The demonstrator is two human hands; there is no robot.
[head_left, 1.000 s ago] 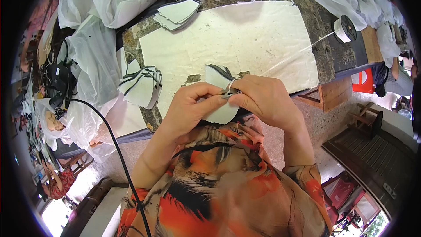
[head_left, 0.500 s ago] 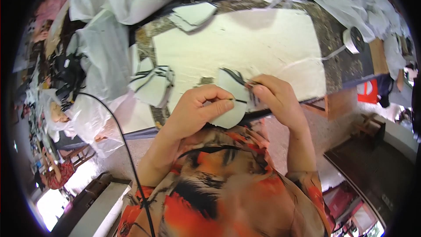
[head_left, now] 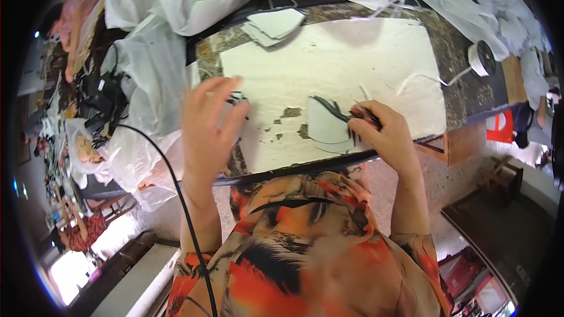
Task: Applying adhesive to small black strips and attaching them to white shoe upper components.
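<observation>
My left hand [head_left: 208, 132] is slightly blurred, its fingers apart, over the left side of the white sheet [head_left: 329, 47]. Beneath it, mostly hidden, lie pale pieces with black strips [head_left: 236, 98]. My right hand [head_left: 385, 135] is closed, with a small dark object at its fingertips that I cannot make out. Just left of those fingertips rests a stack of pale green, round-edged flat pieces [head_left: 329, 126] with black strips along the upper edge.
Another stack of pale pieces [head_left: 273, 25] sits at the sheet's far left corner. White plastic sheeting [head_left: 150, 53] covers the table's left and back. A spool of white tape [head_left: 480, 58] stands at right. A black cable [head_left: 170, 170] runs past my left arm.
My left hand has let go of the pale piece with the black strip and moved left, its fingers spreading. My right hand stays beside the stack, still closed.
</observation>
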